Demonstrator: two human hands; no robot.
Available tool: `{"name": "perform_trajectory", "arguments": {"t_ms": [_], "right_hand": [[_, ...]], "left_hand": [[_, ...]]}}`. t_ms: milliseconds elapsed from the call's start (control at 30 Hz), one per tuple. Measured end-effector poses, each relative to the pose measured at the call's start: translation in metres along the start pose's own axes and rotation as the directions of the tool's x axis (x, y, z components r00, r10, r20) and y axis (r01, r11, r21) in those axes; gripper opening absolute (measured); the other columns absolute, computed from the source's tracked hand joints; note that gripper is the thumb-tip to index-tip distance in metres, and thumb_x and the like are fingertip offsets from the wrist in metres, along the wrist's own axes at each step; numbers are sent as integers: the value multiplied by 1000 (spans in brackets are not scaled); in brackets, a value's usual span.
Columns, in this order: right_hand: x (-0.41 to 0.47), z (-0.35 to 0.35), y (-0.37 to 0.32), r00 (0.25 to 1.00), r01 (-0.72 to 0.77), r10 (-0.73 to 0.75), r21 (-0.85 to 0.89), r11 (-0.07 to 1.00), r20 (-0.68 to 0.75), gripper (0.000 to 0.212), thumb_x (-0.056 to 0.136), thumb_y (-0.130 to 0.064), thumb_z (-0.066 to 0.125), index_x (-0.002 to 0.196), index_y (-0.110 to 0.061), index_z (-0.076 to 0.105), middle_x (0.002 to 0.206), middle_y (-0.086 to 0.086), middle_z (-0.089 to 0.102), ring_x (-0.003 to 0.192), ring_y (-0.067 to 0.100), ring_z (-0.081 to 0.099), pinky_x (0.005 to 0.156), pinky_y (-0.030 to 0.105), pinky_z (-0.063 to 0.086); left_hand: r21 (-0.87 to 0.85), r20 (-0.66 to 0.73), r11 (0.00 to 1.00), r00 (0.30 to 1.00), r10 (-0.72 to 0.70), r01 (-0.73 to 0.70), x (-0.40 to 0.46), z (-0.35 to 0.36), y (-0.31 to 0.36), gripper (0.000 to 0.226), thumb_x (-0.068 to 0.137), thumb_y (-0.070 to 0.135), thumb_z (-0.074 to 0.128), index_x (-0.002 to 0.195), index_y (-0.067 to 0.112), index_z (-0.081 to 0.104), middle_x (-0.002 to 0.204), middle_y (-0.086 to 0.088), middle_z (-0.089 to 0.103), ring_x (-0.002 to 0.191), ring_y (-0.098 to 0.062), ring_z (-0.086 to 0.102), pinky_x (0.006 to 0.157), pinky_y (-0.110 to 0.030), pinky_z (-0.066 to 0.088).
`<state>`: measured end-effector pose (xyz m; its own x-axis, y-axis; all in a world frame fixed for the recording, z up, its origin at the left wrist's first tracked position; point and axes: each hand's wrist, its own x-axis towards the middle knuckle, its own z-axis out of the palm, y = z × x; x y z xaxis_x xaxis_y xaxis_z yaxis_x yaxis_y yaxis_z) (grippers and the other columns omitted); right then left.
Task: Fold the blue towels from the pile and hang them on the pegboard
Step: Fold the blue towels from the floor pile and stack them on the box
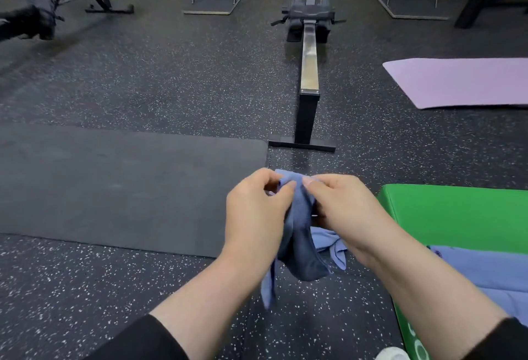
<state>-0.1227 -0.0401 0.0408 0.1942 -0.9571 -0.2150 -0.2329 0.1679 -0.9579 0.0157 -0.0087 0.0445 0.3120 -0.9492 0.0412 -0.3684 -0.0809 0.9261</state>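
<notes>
A crumpled blue towel [300, 242] hangs in the air in front of me, above the speckled floor. My left hand [255, 211] pinches its top edge from the left. My right hand [340, 205] pinches the same edge from the right, close beside the left. The towel's lower part droops in loose folds between my forearms. More blue towels [485, 276] lie spread on a green padded box [457, 213] at the lower right. No pegboard is in view.
A dark exercise mat [120, 188] lies on the floor to the left. A rowing machine [308, 68] runs straight ahead, its foot near the towel. A lilac mat [463, 82] lies at the right. Exercise machines and racks line the back wall.
</notes>
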Motion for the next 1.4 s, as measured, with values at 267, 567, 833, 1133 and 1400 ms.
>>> {"name": "perform_trajectory", "arguments": {"t_ms": [267, 567, 833, 1133, 1400], "right_hand": [[-5, 8, -6, 993, -110, 90, 294, 950, 81, 41, 109, -25, 41, 96, -6, 75, 85, 11, 72, 83, 20, 62, 90, 43, 56], [-9, 4, -7, 997, -68, 49, 350, 934, 63, 38, 110, -23, 40, 90, -9, 69, 78, 7, 64, 68, 12, 56, 68, 24, 55], [-9, -1, -9, 998, -57, 43, 340, 939, 48, 25, 102, -17, 52, 91, -6, 71, 74, 9, 60, 67, 16, 54, 61, 26, 47], [1, -21, -11, 987, 110, -136, -250, 962, -90, 31, 88, -9, 51, 84, -28, 76, 66, -4, 68, 64, 9, 51, 66, 32, 41], [-5, -35, -13, 987, 136, -152, -266, 954, -41, 28, 83, -18, 50, 87, -28, 76, 82, 8, 73, 73, 17, 56, 74, 46, 52]], "left_hand": [[82, -28, 994, 997, 79, -76, 0, 11, 3, 20, 87, 27, 76, 69, 21, 70, 70, 5, 60, 65, -7, 52, 59, -19, 40], [202, -41, 952, 969, 244, -231, -5, 11, 2, 14, 90, 24, 74, 76, 21, 75, 74, 5, 58, 75, -13, 57, 70, -31, 45], [300, 334, 884, 908, 254, -358, -9, 11, 4, 22, 95, 27, 51, 94, 20, 72, 96, 13, 57, 93, -9, 53, 84, -31, 46], [396, 362, 823, 893, 267, -407, 30, -38, -6, 40, 88, 40, 67, 126, 38, 54, 129, 14, 45, 120, -12, 47, 106, -38, 41], [680, 492, 608, 870, 37, -411, 27, -46, -21, 37, 92, 66, 49, 101, 35, 69, 140, 11, 45, 127, -16, 41, 103, -40, 38]]}}
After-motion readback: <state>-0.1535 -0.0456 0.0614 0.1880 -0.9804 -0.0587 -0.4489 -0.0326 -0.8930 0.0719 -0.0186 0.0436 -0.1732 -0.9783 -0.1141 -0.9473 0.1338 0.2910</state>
